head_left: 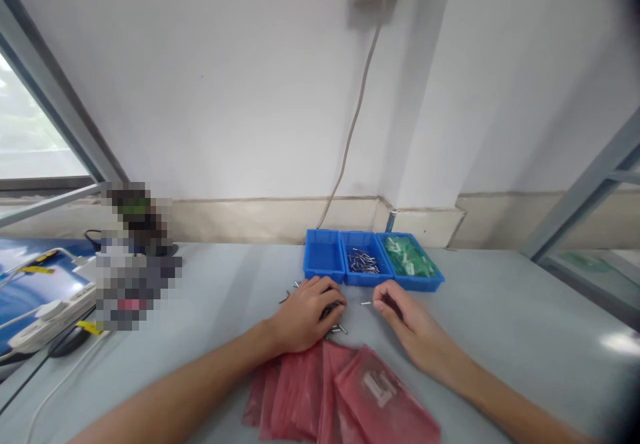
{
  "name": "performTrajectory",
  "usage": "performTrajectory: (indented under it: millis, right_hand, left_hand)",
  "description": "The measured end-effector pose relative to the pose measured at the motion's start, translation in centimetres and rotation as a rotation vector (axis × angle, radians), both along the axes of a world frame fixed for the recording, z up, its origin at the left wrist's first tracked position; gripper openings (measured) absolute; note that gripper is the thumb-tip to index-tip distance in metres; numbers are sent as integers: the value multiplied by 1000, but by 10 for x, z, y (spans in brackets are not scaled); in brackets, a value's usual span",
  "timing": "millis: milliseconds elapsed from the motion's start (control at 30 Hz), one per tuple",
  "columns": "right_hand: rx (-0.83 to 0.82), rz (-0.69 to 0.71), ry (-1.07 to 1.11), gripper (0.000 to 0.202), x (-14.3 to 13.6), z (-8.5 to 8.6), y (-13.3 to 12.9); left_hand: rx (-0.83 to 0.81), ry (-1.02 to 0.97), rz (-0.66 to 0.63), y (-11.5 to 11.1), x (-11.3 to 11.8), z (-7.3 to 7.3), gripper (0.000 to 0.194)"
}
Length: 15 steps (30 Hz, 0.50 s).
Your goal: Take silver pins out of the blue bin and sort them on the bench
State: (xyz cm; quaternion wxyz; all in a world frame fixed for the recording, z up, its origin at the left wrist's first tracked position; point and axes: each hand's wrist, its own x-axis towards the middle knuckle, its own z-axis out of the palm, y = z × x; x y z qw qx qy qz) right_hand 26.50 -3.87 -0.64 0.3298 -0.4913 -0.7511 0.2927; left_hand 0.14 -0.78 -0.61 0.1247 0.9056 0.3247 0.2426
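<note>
My left hand (pixel 310 311) is curled over a small pile of short metal pins (pixel 338 329) on the table. Some pins stick out past its fingers and below its thumb; the palm hides the others. To the right, my right hand (pixel 407 324) is closed in a pinch, with one thin metal pin (pixel 367 303) poking out leftward from its fingertips. Red plastic bags (pixel 387 404) lie overlapped just below both hands, the top one bearing a pale label. Beyond the hands stands a blue bin (pixel 364 279) of loose metal pins.
Beside the pin bin are a bare blue bin (pixel 324 254) on the left and one with green packets (pixel 410 257) on the right. A power strip (pixel 55 321) and cables lie at the left, near a pixelated area. A cord (pixel 357 107) hangs down the wall behind.
</note>
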Motion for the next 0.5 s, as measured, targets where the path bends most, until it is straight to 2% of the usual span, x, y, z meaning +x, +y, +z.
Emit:
performTrajectory:
  millis: [233,500]
  right_hand:
    - [-101,-58,86,36,-2,8,-1]
    - [-270,-84,313,56,0,2,7]
  left_hand:
    - [1,11,4,0,0,0,18]
    - [2,17,8,1,0,0,19]
